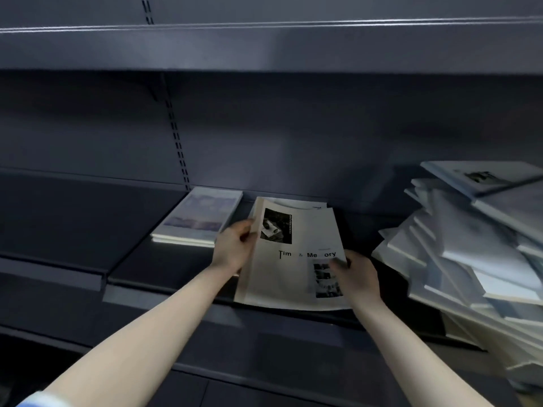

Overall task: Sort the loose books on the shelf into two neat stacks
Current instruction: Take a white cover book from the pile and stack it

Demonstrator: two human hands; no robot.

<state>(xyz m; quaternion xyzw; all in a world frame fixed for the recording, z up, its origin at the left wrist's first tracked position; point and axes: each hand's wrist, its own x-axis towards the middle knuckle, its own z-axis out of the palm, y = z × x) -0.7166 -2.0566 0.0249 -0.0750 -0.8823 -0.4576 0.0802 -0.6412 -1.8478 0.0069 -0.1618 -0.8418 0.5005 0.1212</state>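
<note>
A pale book titled "Time & Memory" (293, 274) lies on the dark shelf (164, 268), over another book whose top edge shows behind it. My left hand (233, 248) grips the book's left edge. My right hand (357, 274) holds its right side, thumb on the cover. To the left, a low stack with a bluish cover (198, 215) sits against the back wall. On the right leans a messy heap of several loose white books (476, 254).
The upper shelf board (264, 48) hangs overhead. A slotted upright rail (176, 136) runs down the back wall. The shelf section at the left (53, 230) is bare. The heap at the right spills past the shelf's front edge.
</note>
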